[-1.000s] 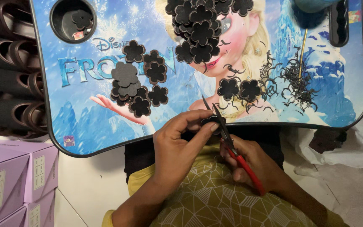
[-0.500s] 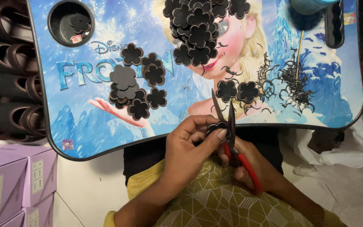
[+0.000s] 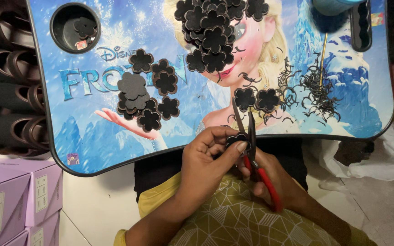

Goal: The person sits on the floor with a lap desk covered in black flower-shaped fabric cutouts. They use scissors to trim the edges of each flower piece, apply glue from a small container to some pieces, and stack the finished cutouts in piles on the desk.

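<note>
Head view: left hand [image 3: 206, 164] pinching a small black flower-shaped piece [image 3: 236, 138] between thumb and fingertips, just off the near edge of the lap tray [image 3: 115, 146]. Piece flat, matte black, scalloped like petals, mostly hidden by the fingers — only the upper lobes showing. Right hand [image 3: 274, 182] closed around the red handles of small scissors [image 3: 251, 136], dark blades parted in a narrow V and pointing up over the tray's near edge, right beside the held piece and seemingly touching it.

On the tray, a blue printed surface with a dark rim: a heap of like black flower pieces [image 3: 213, 32] at the far edge, middle; a smaller cluster [image 3: 144, 91] left of centre, some stacked; two single flowers [image 3: 256, 99] near the near edge, just beyond the blade tips. Thin black curled offcuts [image 3: 315, 89] scattered towards the right side. Round cup well [image 3: 75, 28] in the far left corner, holding one black piece.

Left of the tray, rows of dark rolled items [image 3: 5, 86]; below them, lilac boxes [image 3: 14, 196]. Right, a white plastic bag [image 3: 370, 155].
</note>
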